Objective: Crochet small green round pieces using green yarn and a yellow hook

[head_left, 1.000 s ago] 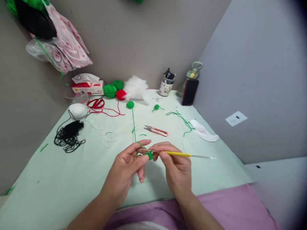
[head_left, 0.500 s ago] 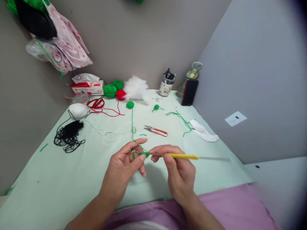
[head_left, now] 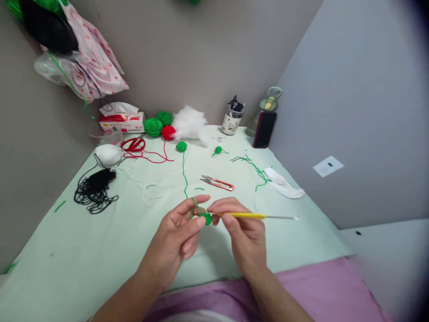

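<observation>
My left hand [head_left: 179, 228] pinches a small green crochet piece [head_left: 207, 218] between thumb and fingers, its index finger stretched out with green yarn over it. That yarn [head_left: 184, 172] runs back across the table to a small green ball [head_left: 181, 146]. In my right hand [head_left: 243, 232] is a crochet hook [head_left: 248, 216] with a yellow handle, gripped like a pencil. The hook's left end reaches to the crochet piece and the yarn by my left fingers; its other metal end points right. Whether the tip is inside a stitch, I cannot tell.
Orange thread snips [head_left: 217, 183] lie beyond my hands. Black yarn [head_left: 97, 185], a white yarn ball [head_left: 109, 154] and red scissors [head_left: 133, 145] are at left. Behind sit white stuffing [head_left: 190, 123] and a tissue box [head_left: 122, 122]. A phone [head_left: 264, 129] leans at back right.
My right hand and the hook have shifted left, the hook's tip now past the crochet piece. My left hand has turned slightly, and more of the green piece shows. The yarn loop near the snips has straightened.
</observation>
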`<act>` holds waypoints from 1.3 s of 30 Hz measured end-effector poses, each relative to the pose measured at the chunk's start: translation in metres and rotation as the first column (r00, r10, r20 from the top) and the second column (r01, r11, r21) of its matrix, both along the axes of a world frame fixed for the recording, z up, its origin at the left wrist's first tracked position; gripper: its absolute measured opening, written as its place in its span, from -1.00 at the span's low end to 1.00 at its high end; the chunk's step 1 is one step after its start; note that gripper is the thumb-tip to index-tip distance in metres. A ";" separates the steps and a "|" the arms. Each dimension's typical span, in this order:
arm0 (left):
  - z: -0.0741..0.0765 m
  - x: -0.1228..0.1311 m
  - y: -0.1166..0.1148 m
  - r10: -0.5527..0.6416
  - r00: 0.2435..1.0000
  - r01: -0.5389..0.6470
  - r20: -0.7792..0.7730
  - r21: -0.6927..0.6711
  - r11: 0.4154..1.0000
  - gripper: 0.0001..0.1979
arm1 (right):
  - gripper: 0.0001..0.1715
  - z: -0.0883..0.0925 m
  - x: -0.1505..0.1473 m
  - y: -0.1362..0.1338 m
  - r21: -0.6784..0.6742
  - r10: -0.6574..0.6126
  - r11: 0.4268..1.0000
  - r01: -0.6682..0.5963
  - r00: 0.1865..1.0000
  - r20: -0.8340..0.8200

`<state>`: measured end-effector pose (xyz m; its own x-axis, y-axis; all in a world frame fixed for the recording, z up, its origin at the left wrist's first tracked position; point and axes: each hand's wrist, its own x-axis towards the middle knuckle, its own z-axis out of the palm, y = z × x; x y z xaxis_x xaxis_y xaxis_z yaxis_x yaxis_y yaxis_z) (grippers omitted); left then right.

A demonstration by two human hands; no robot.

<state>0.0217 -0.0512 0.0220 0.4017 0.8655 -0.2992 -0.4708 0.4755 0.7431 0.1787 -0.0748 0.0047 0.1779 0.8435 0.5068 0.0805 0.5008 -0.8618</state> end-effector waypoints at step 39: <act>-0.011 0.001 -0.004 0.130 0.973 -0.085 -0.188 0.226 0.970 -0.73 | -0.67 -0.001 0.007 -0.013 0.160 -0.067 0.987 0.016 0.947 0.315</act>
<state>0.0228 -0.0553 0.0112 0.2537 0.9530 -0.1659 -0.3412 0.2486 0.9065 0.1860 -0.0873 0.0036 0.0189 0.7463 0.6653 0.3616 0.6153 -0.7005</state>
